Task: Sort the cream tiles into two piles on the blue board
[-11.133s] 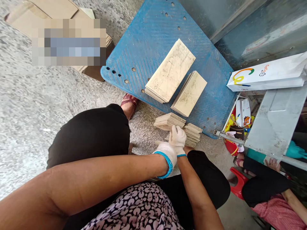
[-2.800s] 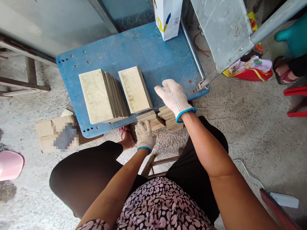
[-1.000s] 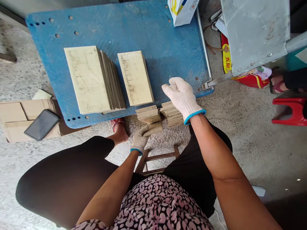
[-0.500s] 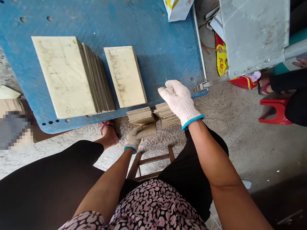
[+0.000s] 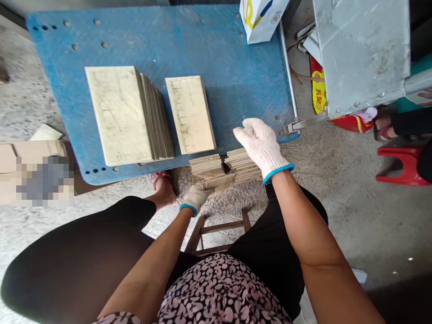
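Both hands wear white knit gloves with blue cuffs. My left hand, low below the table's front edge, grips a thin tan board at its left end. Just beyond that board is a stack of thin boards, seen edge-on. A second stack sits to its right, partly hidden by my right hand. That hand is raised over the table's edge with its fingers curled together; whatever they hold, if anything, cannot be made out. A fine thread stands up from its fingertips.
On the blue table stand a tall pile of cream panels and a lower pile. A white paper bag is at the back right. A wooden stool is below, a red stool near another person's foot.
The view has shifted, so the table appears further right. My left hand has turned the thin board, which shows its face less and comes closer to the right stack. My right hand keeps its curled pose.
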Tool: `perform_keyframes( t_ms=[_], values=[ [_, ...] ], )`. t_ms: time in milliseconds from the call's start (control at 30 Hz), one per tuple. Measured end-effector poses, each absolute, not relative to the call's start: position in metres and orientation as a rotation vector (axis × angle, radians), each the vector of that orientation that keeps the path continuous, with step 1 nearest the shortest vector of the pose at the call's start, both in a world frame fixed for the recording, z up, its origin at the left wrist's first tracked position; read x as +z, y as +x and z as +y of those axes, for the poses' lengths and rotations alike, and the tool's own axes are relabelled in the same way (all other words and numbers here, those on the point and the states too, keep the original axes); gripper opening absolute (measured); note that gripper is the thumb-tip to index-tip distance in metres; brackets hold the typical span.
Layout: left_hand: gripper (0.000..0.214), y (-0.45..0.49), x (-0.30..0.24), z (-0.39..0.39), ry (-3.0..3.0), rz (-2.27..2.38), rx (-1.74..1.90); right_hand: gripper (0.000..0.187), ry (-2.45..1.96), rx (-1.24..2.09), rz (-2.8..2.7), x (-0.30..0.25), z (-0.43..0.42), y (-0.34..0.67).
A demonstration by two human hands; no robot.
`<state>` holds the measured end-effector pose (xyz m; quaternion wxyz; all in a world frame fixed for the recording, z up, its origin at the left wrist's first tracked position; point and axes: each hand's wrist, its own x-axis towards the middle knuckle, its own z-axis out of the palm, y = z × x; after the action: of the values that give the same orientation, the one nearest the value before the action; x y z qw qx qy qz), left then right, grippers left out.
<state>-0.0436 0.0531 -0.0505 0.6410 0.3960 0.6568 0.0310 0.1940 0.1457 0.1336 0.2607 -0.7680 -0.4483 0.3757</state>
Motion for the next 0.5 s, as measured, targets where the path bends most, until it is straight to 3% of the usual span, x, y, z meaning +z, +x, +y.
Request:
perform_keyframes(
  t_ms=[167, 333, 500],
  values=[
    [0.013, -0.05, -0.013, 0.061, 0.779, 1.486, 0.09, 0.034, -2.071, 0.998, -1.187, 0.138, 0.15, 0.194],
    [0.038, -0.062, 0.033, 0.081, 0.72, 1.396, 0.254, 0.032, -2.042, 1.002, -1.21, 0.138, 0.148, 0.194],
    [0.036, -0.056, 0.067, 0.11, 0.651, 1.386, 0.523, 0.034, -2.007, 0.993, -1.175, 0.138, 0.149, 0.195]
  ],
)
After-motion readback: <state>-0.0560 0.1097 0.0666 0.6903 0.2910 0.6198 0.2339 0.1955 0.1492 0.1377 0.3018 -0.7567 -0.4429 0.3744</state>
